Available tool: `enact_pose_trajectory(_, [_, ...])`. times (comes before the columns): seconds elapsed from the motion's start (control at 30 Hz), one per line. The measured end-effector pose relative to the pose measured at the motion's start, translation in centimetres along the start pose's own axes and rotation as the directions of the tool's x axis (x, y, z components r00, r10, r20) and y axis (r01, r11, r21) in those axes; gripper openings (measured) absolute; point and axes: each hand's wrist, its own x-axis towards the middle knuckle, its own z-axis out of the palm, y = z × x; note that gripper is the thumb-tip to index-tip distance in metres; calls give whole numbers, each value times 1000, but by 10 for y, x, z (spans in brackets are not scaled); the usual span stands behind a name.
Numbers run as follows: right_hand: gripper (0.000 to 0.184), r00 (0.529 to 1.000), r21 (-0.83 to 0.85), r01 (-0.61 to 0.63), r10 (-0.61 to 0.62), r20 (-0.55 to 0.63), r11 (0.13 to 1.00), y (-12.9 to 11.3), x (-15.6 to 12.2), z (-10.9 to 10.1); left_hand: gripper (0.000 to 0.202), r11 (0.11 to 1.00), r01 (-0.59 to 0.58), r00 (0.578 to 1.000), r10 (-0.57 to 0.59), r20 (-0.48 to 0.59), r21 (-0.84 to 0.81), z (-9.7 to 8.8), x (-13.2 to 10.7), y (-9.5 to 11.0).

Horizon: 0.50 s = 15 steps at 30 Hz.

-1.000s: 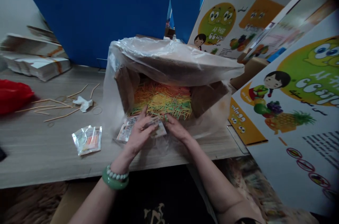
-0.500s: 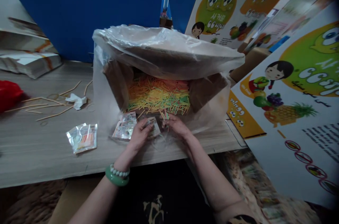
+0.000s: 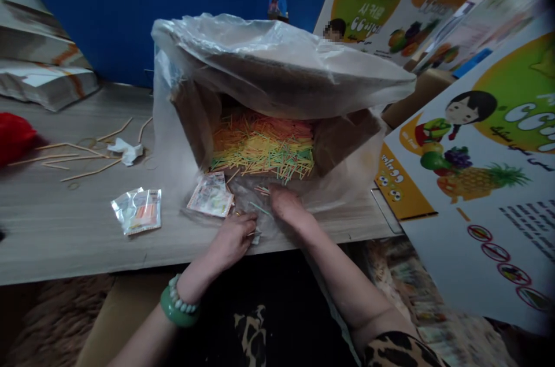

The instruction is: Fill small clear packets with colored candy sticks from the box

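One table [image 3: 91, 240] carries a cardboard box [image 3: 344, 141] draped in clear plastic [image 3: 281, 49], and the ample heap of loose coloured sticks [image 3: 260, 153] inside suggests much work remains. The right hand [image 3: 286, 205] curls down beside a few pinkish sticks [image 3: 261, 189] at the box's mouth and the left hand [image 3: 237, 234] bends over a pale piece [image 3: 255, 236], what either grasps being impossible to tell, while the left-hand packets [image 3: 145, 211] look done and the printed packets [image 3: 211, 195] before the box perhaps not. Side walls flank the mouth and the front edge hems the left hand, roomier table lying between the packet groups; a green stick [image 3: 259, 208] lies between the hands.
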Motion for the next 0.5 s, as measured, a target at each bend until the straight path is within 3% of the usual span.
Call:
enact_pose_trajectory(0.3, [29,988,-15,140,-139,66,990,-20,-27,3,16,1000,0,1000,-1,10,10,4,2,-11])
enact_pose_trajectory(0.5, [36,999,-186,27,-17,52,982,-38,-25,-1,18,1000,-1,1000,0,-29,-24,11,2,-17])
